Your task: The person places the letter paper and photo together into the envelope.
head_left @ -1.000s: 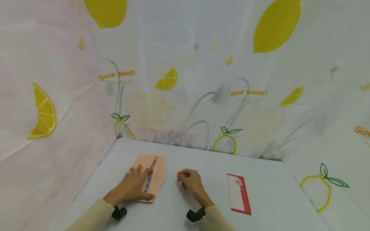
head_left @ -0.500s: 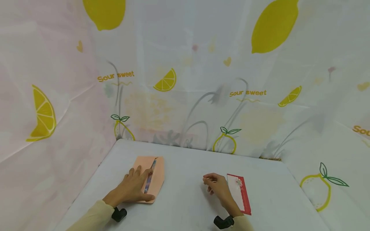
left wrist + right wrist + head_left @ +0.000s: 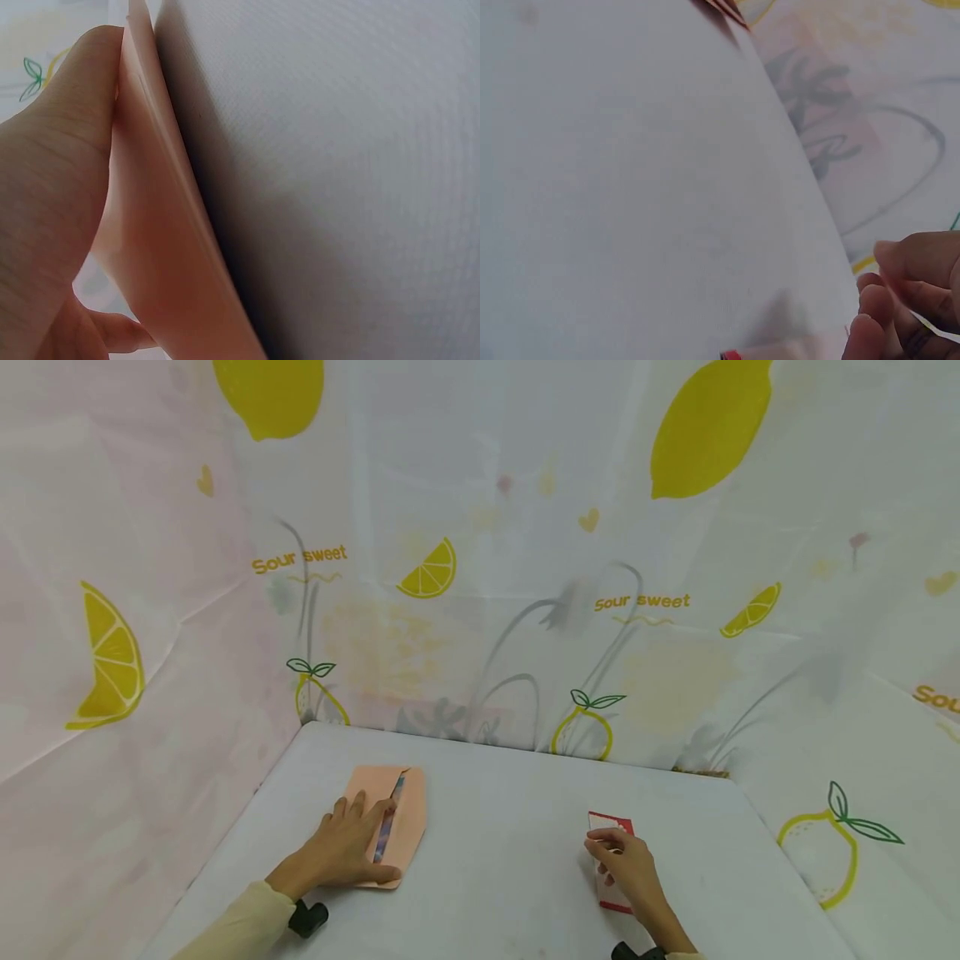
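Observation:
A peach paper envelope (image 3: pixel 412 814) lies at the left of the table, a blue-purple strip (image 3: pixel 386 835) showing along its slit. My left hand (image 3: pixel 337 843) rests on it, fingers spread and thumb near its lower edge. In the left wrist view the thumb side of that hand lies against the envelope (image 3: pixel 150 217). Over at the right, my right hand (image 3: pixel 628 864) is above a white card with a red border (image 3: pixel 617 907) and covers most of it. Its fingers are loosely curled with nothing visible between them; in the right wrist view the card (image 3: pixel 806 346) lies below them.
A white table (image 3: pixel 495 827) stands between the hands, backed by a hanging cloth (image 3: pixel 465 643) printed with lemons. A dark camera sits on each wrist, the left one (image 3: pixel 308 918) close to the tabletop.
My right hand has moved rightward across the table from near the envelope to over the red-edged card. The left hand has stayed on the envelope.

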`<state>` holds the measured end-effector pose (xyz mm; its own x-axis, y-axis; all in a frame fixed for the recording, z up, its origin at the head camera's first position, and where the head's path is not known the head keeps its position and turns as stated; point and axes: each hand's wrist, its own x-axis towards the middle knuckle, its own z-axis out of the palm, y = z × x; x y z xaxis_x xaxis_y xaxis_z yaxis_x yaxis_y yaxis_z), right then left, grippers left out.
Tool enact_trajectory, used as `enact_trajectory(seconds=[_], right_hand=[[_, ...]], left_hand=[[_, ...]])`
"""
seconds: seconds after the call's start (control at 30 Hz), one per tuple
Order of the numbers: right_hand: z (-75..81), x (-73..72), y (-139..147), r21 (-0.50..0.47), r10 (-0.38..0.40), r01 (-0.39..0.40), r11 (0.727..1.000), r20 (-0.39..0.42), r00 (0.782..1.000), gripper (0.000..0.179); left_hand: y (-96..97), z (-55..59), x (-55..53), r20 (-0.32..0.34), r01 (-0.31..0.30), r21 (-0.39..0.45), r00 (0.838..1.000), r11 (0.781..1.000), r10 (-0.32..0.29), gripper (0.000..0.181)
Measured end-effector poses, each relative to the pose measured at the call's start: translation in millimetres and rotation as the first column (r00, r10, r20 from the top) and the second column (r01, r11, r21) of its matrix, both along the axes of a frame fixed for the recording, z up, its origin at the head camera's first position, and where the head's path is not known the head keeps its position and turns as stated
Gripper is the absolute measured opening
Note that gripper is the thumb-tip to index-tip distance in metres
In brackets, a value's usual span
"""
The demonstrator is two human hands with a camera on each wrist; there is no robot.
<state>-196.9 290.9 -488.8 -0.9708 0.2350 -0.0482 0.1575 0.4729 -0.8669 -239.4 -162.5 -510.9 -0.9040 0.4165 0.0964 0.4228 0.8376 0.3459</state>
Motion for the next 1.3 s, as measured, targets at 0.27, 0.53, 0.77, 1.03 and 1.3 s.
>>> enact_trajectory(seconds=[0.27, 0.53, 0.77, 1.03, 1.3], right_hand=[[-5.5, 9.6, 30.3, 0.088, -0.049, 0.046, 0.995, 0.031, 0.998, 0.03], [-10.9, 16.6, 51.9, 0.166, -0.098, 0.085, 0.982, 0.072, 0.993, 0.037], [-14.9, 18.2, 60.9, 0.184, -0.13, 0.102, 0.978, 0.146, 0.981, 0.053], [-15.2, 20.0, 61.6, 0.274, -0.133, 0.084, 0.958, 0.166, 0.977, 0.069], [-16.2, 17.3, 64.3, 0.358, -0.123, 0.051, 0.932, 0.181, 0.976, 0.074]], left_hand=[[-1.1, -0.8, -0.9, 0.007, -0.004, -0.003, 1.0, 1.0, 0.004, 0.11], [0.2, 0.3, 0.5, 0.029, 0.001, 0.009, 1.0, 1.0, -0.001, 0.109], [0.0, 3.5, 2.4, 0.03, -0.004, 0.014, 1.0, 1.0, 0.003, 0.108], [0.1, 2.0, 1.6, 0.034, -0.006, 0.005, 0.999, 1.0, 0.005, 0.109], [0.1, 3.6, 2.3, 0.025, 0.0, 0.001, 1.0, 1.0, 0.0, 0.11]])
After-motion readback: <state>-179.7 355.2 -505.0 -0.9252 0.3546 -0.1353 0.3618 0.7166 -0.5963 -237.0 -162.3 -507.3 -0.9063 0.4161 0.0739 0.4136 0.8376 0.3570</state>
